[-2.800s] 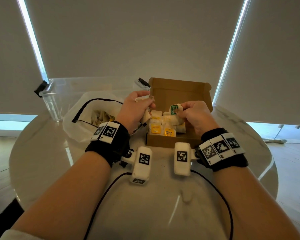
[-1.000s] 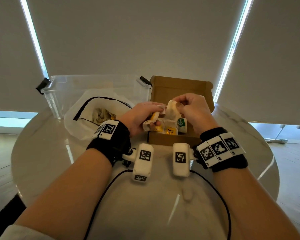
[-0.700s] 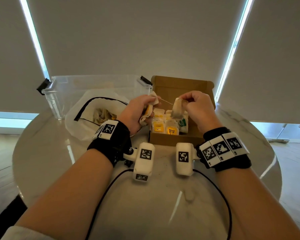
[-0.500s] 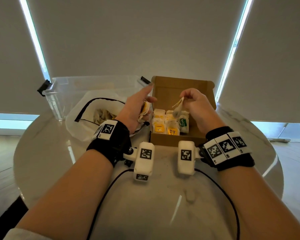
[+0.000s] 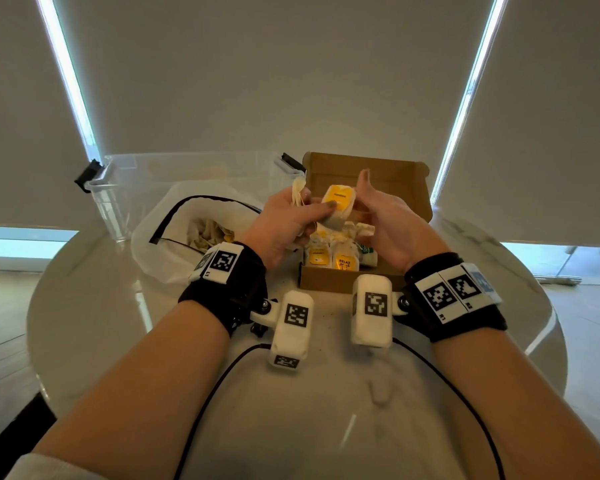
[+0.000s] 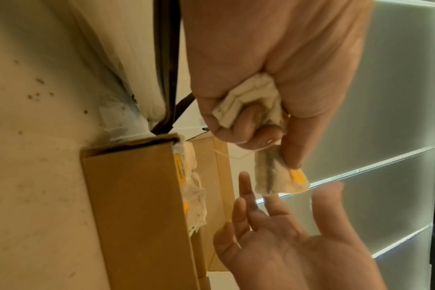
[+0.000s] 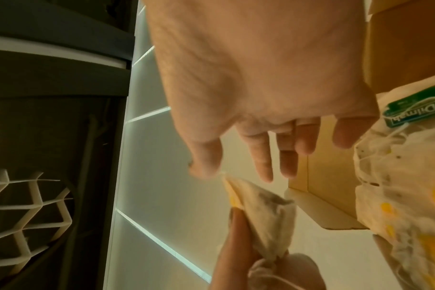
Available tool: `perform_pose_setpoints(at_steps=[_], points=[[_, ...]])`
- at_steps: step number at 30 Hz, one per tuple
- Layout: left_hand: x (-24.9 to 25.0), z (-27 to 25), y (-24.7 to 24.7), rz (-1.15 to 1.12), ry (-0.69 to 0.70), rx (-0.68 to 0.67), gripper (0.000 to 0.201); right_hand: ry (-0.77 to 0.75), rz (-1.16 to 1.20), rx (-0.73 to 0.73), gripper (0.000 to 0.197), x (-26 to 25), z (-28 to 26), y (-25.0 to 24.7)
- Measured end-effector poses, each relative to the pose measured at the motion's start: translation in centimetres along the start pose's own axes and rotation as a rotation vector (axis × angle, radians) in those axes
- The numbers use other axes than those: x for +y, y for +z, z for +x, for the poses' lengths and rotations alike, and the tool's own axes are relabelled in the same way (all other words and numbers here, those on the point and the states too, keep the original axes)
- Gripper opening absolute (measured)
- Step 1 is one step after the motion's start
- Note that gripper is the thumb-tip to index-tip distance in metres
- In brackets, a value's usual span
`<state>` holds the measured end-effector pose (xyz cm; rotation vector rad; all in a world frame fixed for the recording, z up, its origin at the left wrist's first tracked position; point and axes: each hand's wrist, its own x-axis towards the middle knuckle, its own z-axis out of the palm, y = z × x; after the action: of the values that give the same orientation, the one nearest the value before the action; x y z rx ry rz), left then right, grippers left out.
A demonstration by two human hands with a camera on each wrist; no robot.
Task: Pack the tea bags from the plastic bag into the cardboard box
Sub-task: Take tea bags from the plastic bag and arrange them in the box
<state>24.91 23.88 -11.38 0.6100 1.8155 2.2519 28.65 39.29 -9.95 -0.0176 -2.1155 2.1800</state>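
My left hand (image 5: 288, 220) hovers over the open cardboard box (image 5: 326, 284) and grips a bunch of tea bags (image 6: 249, 102) in its curled fingers. Its thumb and forefinger pinch one tea bag with a yellow tag (image 5: 338, 202), also seen from below (image 6: 278, 178). My right hand (image 5: 381, 216) is right beside that bag, fingers spread and empty (image 7: 261, 149); its thumb tip is very close to the bag's corner (image 7: 258, 213). Several tea bags (image 5: 329, 258) with yellow tags and one green tag (image 7: 415, 109) stand in the box. The white plastic bag (image 5: 174, 244) lies left of the box with more tea bags (image 5: 205, 232) inside.
A clear plastic bin (image 5: 125, 192) stands behind the plastic bag. The box lid (image 5: 388, 171) stands upright at the back. All of it sits on a round white table (image 5: 101, 323), whose surface near me is bare but for the wrist camera cables (image 5: 222, 368).
My right hand held a tea bag above the box; now it is empty and open. My left hand has lifted a yellow-tagged tea bag up between both hands.
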Motion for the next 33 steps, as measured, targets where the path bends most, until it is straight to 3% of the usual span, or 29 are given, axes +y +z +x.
perform_pose_setpoints(at_steps=[1,3,5,10,13,17,21,24,27,29,33], points=[[0.0,0.0,0.0,0.035,0.012,0.008,0.022,-0.002,-0.051,0.017,0.05,0.1,0.0,-0.1],[-0.2,-0.1,0.1,0.137,0.021,0.009,0.019,-0.024,-0.14,0.077,0.021,0.2,0.0,-0.1],[-0.3,-0.2,0.3,0.195,-0.001,-0.016,0.016,-0.041,-0.154,0.177,0.005,0.2,0.2,-0.4],[-0.3,-0.1,0.7,0.172,-0.188,-0.028,0.039,0.118,-0.258,0.43,0.008,-0.1,0.9,-2.8],[-0.3,0.1,0.6,0.066,-0.31,0.017,0.048,0.314,-0.423,0.411,0.011,0.5,1.2,-3.3],[-0.2,-0.1,0.6,-0.023,-0.324,0.061,0.03,0.426,-0.474,0.303,0.007,1.9,1.6,-2.8],[-0.1,-0.3,0.7,-0.028,-0.332,0.049,0.025,0.38,-0.301,0.339,0.004,2.3,2.0,-2.7],[0.1,-0.6,0.9,-0.01,-0.316,0.035,0.029,0.319,-0.32,0.356,0.017,2.8,2.4,-2.8],[0.3,-0.9,1.0,-0.035,-0.295,0.023,0.036,0.359,-0.278,0.363,0.006,2.9,2.2,-2.5],[0.4,-1.0,1.0,-0.041,-0.285,0.031,0.038,0.362,-0.336,0.35,0.01,2.8,2.3,-2.5],[0.5,-0.7,0.8,-0.027,-0.251,0.005,0.042,0.123,-0.43,0.389,0.014,1.8,1.6,-2.2]])
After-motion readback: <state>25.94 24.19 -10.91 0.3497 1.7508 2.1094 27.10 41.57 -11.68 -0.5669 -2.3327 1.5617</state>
